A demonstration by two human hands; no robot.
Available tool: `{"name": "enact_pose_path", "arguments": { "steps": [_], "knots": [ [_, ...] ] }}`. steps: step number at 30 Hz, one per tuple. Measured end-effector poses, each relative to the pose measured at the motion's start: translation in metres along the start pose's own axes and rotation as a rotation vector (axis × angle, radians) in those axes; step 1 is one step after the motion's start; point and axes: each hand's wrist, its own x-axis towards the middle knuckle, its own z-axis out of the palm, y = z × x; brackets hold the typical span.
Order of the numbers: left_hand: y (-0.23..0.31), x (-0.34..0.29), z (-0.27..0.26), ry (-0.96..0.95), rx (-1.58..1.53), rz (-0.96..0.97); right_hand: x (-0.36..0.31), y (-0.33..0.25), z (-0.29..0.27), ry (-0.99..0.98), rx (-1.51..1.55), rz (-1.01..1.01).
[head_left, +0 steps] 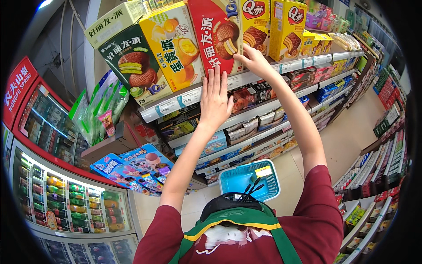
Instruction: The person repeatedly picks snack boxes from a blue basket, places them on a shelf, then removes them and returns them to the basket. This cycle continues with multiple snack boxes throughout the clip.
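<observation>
A tall red snack-pie box (218, 27) stands on the top shelf among other cartons. My left hand (216, 100) lies nearly flat against its lower front, fingers stretched upward and thumb apart. My right hand (256, 62) is at the box's right edge, thumb on the front and fingers bent along the side, partly hidden. To the left stand a yellow pie box (172, 44) and a dark green pie box (133, 66). Yellow cake boxes (288, 30) are on the right.
A blue shopping basket (272, 185) with a small yellow-and-white box (263, 172) stands on the floor below. Lower shelves (259, 136) hold packaged snacks. Drinks fridges (70, 189) are at left, beside a blue toy display (136, 165). More shelves (373, 163) line the right.
</observation>
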Motion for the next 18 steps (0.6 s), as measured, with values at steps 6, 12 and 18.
{"name": "enact_pose_path", "arguments": {
  "steps": [6,12,18],
  "knots": [
    [-0.007,-0.003,0.016,0.025,0.113,0.024,-0.001,-0.006,-0.001,-0.003,-0.054,0.056],
    [-0.001,-0.001,0.017,0.078,0.12,-0.002,-0.005,-0.003,-0.003,0.002,-0.124,-0.207],
    [0.002,0.001,0.017,0.086,0.116,-0.018,-0.004,-0.008,0.002,0.023,-0.164,-0.11]
  ]
}}
